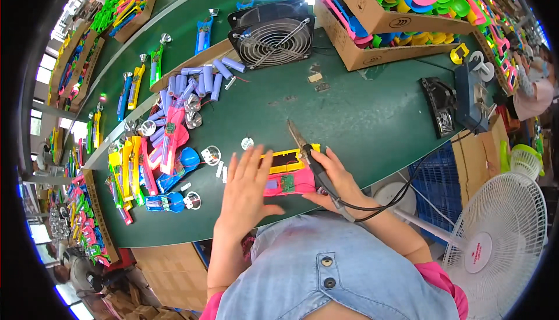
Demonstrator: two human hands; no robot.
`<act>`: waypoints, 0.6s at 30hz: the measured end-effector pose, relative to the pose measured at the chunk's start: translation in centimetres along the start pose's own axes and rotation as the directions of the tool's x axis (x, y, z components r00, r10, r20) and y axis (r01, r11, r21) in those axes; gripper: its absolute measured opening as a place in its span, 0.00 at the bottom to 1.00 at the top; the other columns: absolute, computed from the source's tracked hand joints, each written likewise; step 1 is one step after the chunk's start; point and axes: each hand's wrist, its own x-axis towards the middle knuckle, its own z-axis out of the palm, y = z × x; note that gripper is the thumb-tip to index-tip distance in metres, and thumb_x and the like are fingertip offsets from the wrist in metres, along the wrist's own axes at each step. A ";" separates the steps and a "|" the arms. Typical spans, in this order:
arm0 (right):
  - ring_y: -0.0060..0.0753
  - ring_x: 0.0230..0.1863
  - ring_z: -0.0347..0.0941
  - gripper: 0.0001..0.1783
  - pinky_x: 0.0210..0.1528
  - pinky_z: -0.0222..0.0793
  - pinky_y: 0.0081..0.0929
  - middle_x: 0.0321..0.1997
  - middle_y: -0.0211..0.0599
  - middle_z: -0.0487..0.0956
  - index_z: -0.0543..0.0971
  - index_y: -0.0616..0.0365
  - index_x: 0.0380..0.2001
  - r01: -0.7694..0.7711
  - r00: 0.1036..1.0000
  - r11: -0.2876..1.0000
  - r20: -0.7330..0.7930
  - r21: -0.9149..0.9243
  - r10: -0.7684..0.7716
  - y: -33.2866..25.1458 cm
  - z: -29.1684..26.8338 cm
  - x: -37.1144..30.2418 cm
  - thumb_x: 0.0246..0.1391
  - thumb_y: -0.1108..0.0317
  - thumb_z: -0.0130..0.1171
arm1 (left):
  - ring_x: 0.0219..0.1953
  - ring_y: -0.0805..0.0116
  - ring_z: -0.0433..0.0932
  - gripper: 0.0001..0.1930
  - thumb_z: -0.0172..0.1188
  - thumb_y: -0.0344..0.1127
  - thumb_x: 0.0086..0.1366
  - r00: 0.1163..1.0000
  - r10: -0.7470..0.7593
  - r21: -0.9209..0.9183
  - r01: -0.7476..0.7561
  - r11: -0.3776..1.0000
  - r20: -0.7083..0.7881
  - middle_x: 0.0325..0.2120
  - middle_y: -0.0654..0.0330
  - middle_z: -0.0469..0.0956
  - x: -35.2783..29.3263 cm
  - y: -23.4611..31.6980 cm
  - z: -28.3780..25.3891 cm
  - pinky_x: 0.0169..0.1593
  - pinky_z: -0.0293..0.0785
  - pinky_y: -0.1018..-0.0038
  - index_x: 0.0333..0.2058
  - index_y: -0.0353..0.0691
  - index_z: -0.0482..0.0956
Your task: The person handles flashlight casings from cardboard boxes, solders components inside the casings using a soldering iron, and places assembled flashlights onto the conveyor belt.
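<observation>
My right hand [343, 185] is wrapped round a soldering iron [319, 171], its tip pointing away from me to the upper left. Under the iron lies a yellow plastic housing [279, 161] with a dark panel. Nearer to me, against it, is a pink housing [303, 181] holding a green circuit board [287, 182] and a purple cell [272, 185]. Over the left ends of both housings spreads my left hand [243, 189], open, fingers stretched out; whether it presses on them is hard to tell. A small white disc [247, 143] and a round lamp piece [211, 155] lie beyond it.
To the left are piled colourful housings [137, 166] and purple battery cells [204, 80]. A black fan [275, 43] stands at the back, beside stacked cartons [370, 58]. The iron's cable [384, 205] runs toward a blue-grey box [470, 96]. A white fan [495, 227] stands right.
</observation>
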 end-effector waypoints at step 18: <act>0.30 0.38 0.76 0.24 0.60 0.49 0.42 0.38 0.38 0.79 0.66 0.62 0.46 -0.012 0.882 0.982 -0.465 -0.190 -0.080 2.7 -4.8 -1.8 0.43 0.72 0.60 | 0.31 0.56 0.69 0.22 0.67 0.34 0.38 0.960 0.039 -0.238 -0.108 0.965 -0.277 0.28 0.59 0.74 -0.5 -6.9 4.9 0.33 0.65 0.63 0.29 0.41 0.62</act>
